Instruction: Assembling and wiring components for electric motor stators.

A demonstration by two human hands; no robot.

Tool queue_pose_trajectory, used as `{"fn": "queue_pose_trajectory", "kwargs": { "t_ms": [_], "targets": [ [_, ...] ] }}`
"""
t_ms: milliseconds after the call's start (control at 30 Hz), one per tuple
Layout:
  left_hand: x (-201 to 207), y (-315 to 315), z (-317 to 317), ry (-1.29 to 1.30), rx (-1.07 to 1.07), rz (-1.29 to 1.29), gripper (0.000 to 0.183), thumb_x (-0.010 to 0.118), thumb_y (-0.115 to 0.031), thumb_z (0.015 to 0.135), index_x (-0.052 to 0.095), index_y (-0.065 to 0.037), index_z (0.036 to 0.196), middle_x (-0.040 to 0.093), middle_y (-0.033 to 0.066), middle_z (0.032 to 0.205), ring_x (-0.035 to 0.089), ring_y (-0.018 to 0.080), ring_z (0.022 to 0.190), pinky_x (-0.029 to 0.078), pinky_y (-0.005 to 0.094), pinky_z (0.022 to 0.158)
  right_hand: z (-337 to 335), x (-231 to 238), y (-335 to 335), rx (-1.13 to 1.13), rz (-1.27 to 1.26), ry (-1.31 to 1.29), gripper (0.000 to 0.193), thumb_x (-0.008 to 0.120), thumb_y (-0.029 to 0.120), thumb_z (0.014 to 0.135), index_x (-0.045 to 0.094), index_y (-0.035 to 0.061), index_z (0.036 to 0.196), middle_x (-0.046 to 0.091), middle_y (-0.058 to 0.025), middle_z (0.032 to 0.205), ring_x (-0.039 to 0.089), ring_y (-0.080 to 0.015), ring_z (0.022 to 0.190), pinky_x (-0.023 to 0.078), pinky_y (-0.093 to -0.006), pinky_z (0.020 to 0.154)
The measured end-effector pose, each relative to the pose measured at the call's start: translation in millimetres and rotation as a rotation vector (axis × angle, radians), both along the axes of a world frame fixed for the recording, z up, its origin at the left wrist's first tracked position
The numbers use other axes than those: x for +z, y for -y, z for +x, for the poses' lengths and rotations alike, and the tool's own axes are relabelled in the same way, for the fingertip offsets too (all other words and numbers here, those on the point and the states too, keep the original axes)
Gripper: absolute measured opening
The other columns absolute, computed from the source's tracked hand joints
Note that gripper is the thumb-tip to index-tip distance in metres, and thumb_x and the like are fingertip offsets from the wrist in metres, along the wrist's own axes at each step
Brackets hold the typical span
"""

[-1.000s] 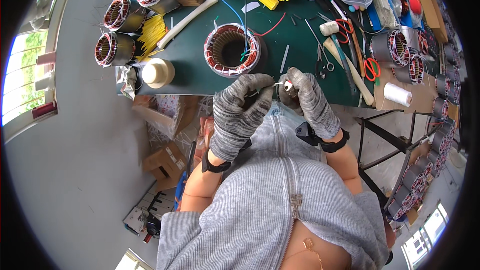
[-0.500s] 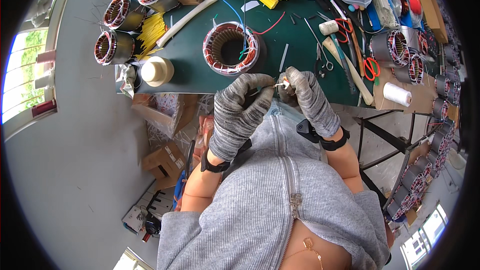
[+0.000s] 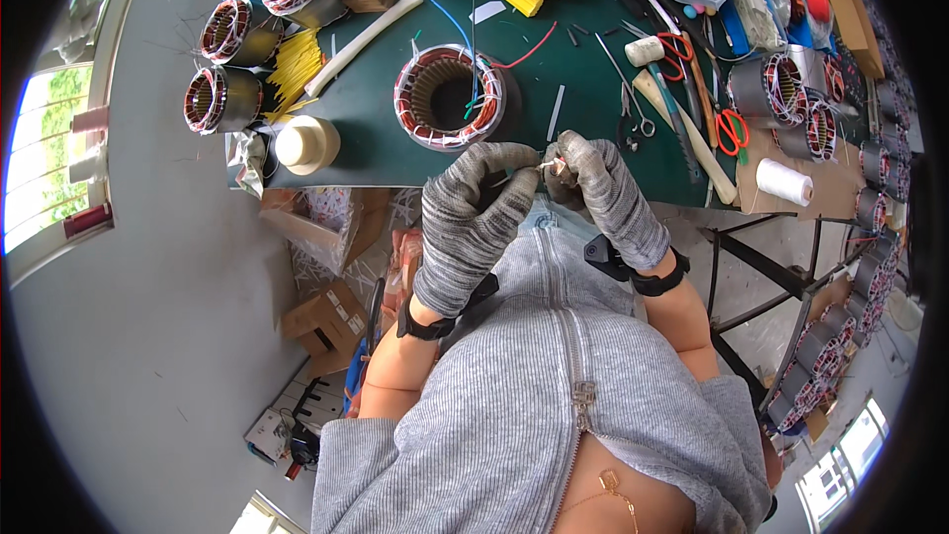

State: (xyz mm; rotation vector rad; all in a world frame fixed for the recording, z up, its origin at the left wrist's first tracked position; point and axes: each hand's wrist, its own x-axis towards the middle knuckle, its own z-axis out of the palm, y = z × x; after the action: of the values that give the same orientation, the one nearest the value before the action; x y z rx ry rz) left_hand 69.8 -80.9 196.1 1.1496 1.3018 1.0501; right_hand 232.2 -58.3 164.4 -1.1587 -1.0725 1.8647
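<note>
My gloved left hand (image 3: 467, 218) pinches the end of a thin pale strand (image 3: 545, 165) between thumb and fingertips, just off the table's front edge. Close beside it, my gloved right hand (image 3: 618, 200) is closed on a small white and brownish piece (image 3: 560, 167), mostly hidden by the fingers; its kind cannot be made out. The fingertips of both hands almost meet. Beyond them on the green table (image 3: 371, 119) stands a motor stator (image 3: 405, 104), wound with copper and laced in white, with blue and red leads. A narrow white strip (image 3: 557, 113) lies to its right.
On the left are more stators (image 3: 229, 99), yellow strips (image 3: 297, 74) and a cream mallet head (image 3: 306, 144). Scissors (image 3: 733, 133), a wooden stick (image 3: 714, 168) and a white thread spool (image 3: 784, 181) lie on the right. A cardboard box (image 3: 341, 227) stands below the table edge.
The table and stator sit slightly further left and higher in the picture. Both hands keep their pinch, fingertips close together, with only a slight shift of the right fingers.
</note>
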Motion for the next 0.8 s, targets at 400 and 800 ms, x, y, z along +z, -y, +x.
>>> {"fn": "queue_pose_trajectory", "kwargs": {
  "t_ms": [400, 800],
  "targets": [
    [-4, -1, 3, 0.105, 0.024, -0.04, 0.013, 0.061, -0.007, 0.084, 0.061, 0.0, 0.095, 0.064, 0.002, 0.08, 0.055, 0.004, 0.071, 0.046, 0.0197, 0.064, 1, -9, -1, 0.003, 0.092, 0.065, 0.056, 0.04, 0.053, 0.091, 0.055, 0.004, 0.067, 0.048, 0.0023, 0.056, 0.041, -0.0049, 0.05, 0.034, -0.0224, 0.047],
    [-9, -2, 4, 0.22, 0.022, -0.069, 0.014, 0.059, -0.008, 0.085, 0.06, 0.001, 0.096, 0.062, 0.0012, 0.085, 0.054, 0.004, 0.075, 0.045, 0.0194, 0.068, 9, 17, -14, -0.018, -0.133, -0.06, 0.057, 0.043, 0.052, 0.09, 0.053, 0.0048, 0.06, 0.046, 0.0024, 0.052, 0.04, -0.005, 0.049, 0.032, -0.0221, 0.047]
  ]
}}
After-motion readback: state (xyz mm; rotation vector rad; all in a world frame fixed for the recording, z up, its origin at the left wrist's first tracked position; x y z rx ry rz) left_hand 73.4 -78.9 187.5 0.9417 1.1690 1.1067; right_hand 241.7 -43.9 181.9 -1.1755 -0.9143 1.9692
